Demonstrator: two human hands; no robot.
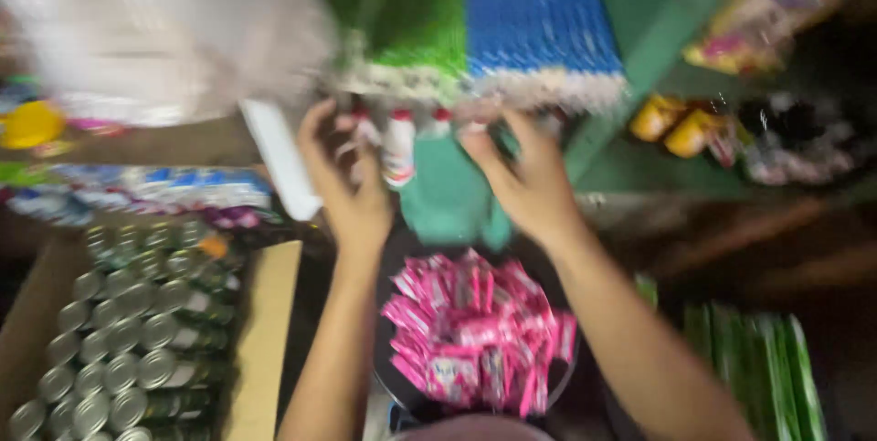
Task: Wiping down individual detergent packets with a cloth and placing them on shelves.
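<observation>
At the far left of the frame, a cardboard tray of silver-topped tin cans (128, 331) fills the lower corner, the cans packed in tight rows. Above it lie blurred blue and white wrapped packets (155, 190), and a large pale plastic bag (155, 30) takes up the upper left.

Just left of centre, the left hand (352, 190) is raised with fingers curled, its grip closed loosely beside a small white bottle with a red cap (399, 144) that hangs in a row under a green and blue stack of packed goods (484, 21) at top centre. Blur hides whether the fingers actually pinch the bottle. It looks light and stiff, with a smooth plastic skin that could slip; the body below the cap seems the best place to hold.

Just right of centre, the right hand (525, 181) reaches to the same row, fingers pressed up at the stack's lower edge; I cannot tell what it grips.

Below both hands sits a dark round basin of pink sachets (480, 331). To the right, green shelving (658, 48) carries yellow jars (671, 126), and green packets (758, 368) stand lower right. The room is a dim, crowded shop.
</observation>
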